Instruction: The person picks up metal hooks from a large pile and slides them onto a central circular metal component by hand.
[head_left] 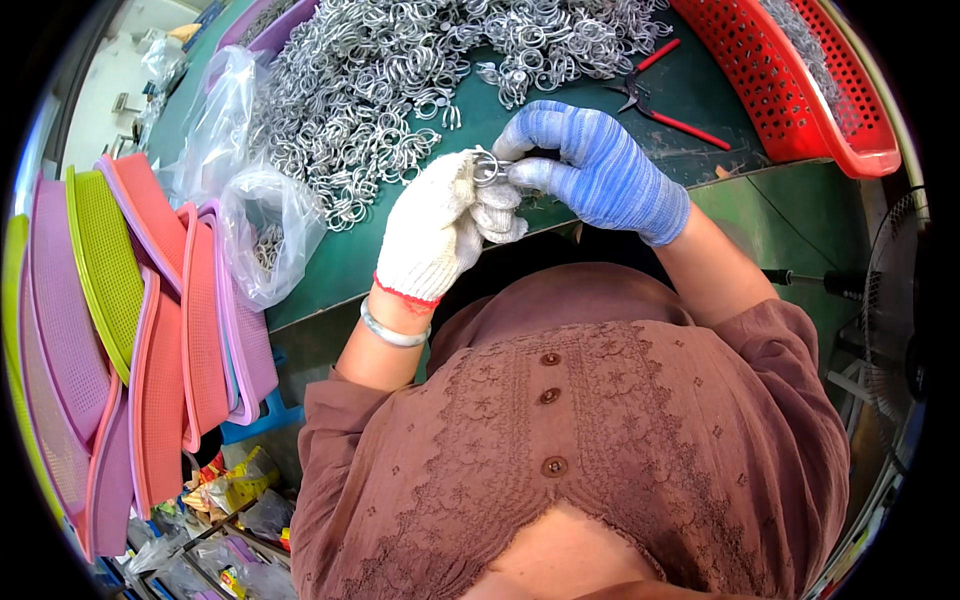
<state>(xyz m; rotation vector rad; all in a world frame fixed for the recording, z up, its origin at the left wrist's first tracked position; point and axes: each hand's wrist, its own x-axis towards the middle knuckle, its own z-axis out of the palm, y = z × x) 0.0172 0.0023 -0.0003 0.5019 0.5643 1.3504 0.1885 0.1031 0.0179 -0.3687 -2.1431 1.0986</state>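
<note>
Between left hand point(432, 228) and right hand point(612, 172), a metal clip point(489, 171) lies roughly crosswise

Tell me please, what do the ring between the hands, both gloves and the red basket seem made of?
Ring: probably metal; silvery grey, with a slight shine.
White glove: perhaps cotton or a blend, matte; visible ribbed knit.
Blue glove: apparently knitted yarn, matte, with fine pale streaks; fibre unclear.
Red basket: likely moulded plastic, glossy, with evenly perforated walls.
</note>
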